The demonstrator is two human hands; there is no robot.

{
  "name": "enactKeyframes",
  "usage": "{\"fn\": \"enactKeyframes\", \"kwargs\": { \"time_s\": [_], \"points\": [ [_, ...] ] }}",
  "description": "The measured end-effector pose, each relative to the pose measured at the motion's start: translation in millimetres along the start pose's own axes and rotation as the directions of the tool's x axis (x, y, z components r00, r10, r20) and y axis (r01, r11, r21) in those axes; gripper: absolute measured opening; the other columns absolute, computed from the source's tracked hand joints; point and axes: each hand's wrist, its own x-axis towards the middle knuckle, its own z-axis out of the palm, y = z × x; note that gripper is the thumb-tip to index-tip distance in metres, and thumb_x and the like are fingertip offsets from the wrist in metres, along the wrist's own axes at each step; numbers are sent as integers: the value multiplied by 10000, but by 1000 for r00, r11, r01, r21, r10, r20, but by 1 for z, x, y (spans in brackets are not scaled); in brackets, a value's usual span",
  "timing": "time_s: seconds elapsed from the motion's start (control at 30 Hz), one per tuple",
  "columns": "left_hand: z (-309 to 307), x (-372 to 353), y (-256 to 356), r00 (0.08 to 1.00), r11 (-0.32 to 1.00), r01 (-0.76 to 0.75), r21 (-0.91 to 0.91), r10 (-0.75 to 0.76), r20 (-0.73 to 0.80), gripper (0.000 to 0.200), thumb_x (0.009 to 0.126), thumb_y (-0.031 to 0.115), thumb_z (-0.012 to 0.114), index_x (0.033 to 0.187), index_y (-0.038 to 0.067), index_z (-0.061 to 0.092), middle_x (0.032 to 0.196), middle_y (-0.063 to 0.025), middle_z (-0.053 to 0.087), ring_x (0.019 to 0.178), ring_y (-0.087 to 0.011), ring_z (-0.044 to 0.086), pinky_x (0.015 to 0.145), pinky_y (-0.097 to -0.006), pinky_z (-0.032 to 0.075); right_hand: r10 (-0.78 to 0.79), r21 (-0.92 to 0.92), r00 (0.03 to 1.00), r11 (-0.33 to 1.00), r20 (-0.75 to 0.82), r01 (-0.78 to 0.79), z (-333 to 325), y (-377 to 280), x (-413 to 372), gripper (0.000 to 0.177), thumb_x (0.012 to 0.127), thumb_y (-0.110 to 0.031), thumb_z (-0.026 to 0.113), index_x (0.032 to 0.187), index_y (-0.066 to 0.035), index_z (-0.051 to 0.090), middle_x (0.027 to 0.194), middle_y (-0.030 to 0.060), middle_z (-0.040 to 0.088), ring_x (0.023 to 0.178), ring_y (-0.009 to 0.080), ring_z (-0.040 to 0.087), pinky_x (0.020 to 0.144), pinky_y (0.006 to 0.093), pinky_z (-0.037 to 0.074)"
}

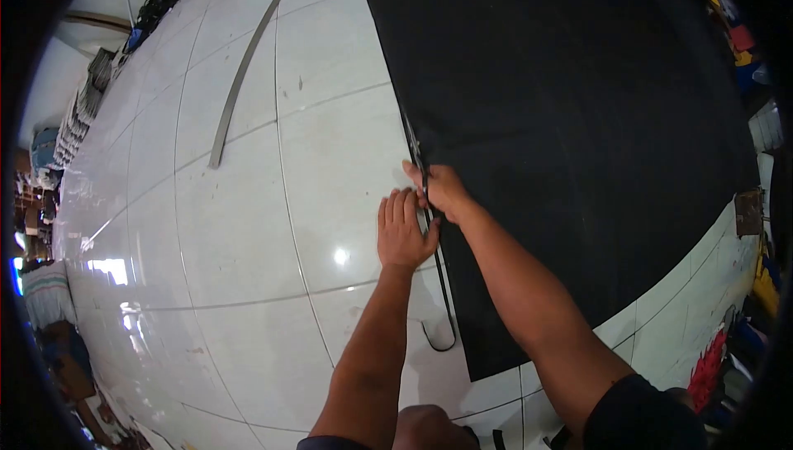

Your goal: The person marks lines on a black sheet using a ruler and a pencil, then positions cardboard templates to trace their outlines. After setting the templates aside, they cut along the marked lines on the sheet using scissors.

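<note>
A large sheet of black material (570, 103) lies spread over the white tiled floor, its straight left edge running away from me. My right hand (447, 191) is closed round the handles of a pair of scissors (415, 142), whose blades point forward along that edge. From the cut, a narrow black strip (447, 297) trails toward me and curls into a hook on the tiles. Just left of the scissors, my left hand (401, 233) rests on the floor with its fingers stretched forward and its thumb against the strip.
A long grey flat strip (245, 70) lies on the tiled floor (231, 227) at the upper left. Stacked goods (78, 115) line the left side. A brown block (748, 213) sits at the sheet's right edge, near a red fluffy thing (708, 370).
</note>
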Motion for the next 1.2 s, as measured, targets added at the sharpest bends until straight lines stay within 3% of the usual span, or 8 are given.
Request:
{"fn": "enactKeyframes", "kwargs": {
  "time_s": [0.3, 0.5, 0.63, 0.73, 0.93, 1.0, 1.1, 1.2],
  "points": [
    [-11, 11, 4, 995, 998, 15, 62, -20, 93, 561, 763, 339, 667, 1219, 36, 547, 1381, -186, 494, 1354, -400, 420, 1162, -558, 278, 69, -1, 997, 998, -23, -69, 0, 1, -6, 536, 894, -534, 738, 766, -42, 568, 627, 37, 568, 522, 111, 544, 492, 268, 456],
    [-7, 11, 2, 990, 994, 49, 102, -61, 124, 390, 840, 363, 639, 1109, 82, 624, 1382, -164, 527, 1348, -365, 446, 1153, -545, 305, 84, -4, 994, 996, -69, -84, 2, 1, 5, 504, 910, -482, 742, 745, -43, 556, 607, 37, 567, 509, 106, 542, 470, 268, 437],
    [6, 6, -3, 996, 994, 54, 99, -60, 61, 319, 882, 299, 622, 1120, 88, 633, 1346, -159, 552, 1330, -370, 466, 1128, -560, 333, 58, -70, 994, 995, -97, -65, -5, 14, 13, 506, 917, -453, 744, 713, -31, 553, 598, 52, 579, 525, 121, 566, 485, 294, 449],
    [-2, 11, 3, 989, 991, 88, 103, -100, 111, 329, 882, 292, 620, 1140, 89, 636, 1349, -156, 552, 1326, -364, 471, 1126, -552, 338, 87, -35, 991, 995, -98, -91, 3, 12, -3, 498, 920, -438, 746, 711, -33, 546, 599, 48, 573, 534, 122, 565, 497, 297, 446],
    [3, 4, 0, 989, 988, 101, 119, -113, 97, 318, 880, 290, 635, 1185, 201, 632, 1381, -87, 543, 1324, -309, 483, 1141, -505, 332, 154, 5, 985, 988, -83, -154, 4, -2, 3, 446, 939, -397, 735, 746, -41, 547, 604, 28, 565, 523, 99, 543, 487, 275, 428],
    [2, 5, 1, 986, 987, 105, 123, -119, 115, 316, 880, 289, 636, 1185, 204, 628, 1384, -85, 540, 1329, -306, 478, 1143, -502, 330, 150, -31, 986, 988, -73, -152, 4, -6, 7, 365, 962, -333, 722, 788, -65, 545, 607, -6, 549, 518, 59, 520, 475, 232, 408],
    [1, 4, 0, 989, 989, 95, 114, -108, 106, 301, 880, 286, 642, 1170, 203, 626, 1386, -84, 538, 1339, -303, 468, 1142, -500, 334, 187, 51, 979, 982, -78, -183, 8, -18, 10, 472, 931, -420, 742, 736, -34, 553, 604, 36, 567, 530, 108, 552, 492, 293, 436],
    [6, 5, -2, 990, 990, 79, 119, -92, 103, 313, 877, 274, 640, 1159, 141, 615, 1348, -113, 556, 1319, -337, 482, 1119, -536, 346, 173, 11, 981, 985, -85, -173, 9, -17, 16, 388, 951, -359, 731, 785, -63, 544, 612, -7, 549, 528, 61, 523, 483, 231, 413]
  ]
}}
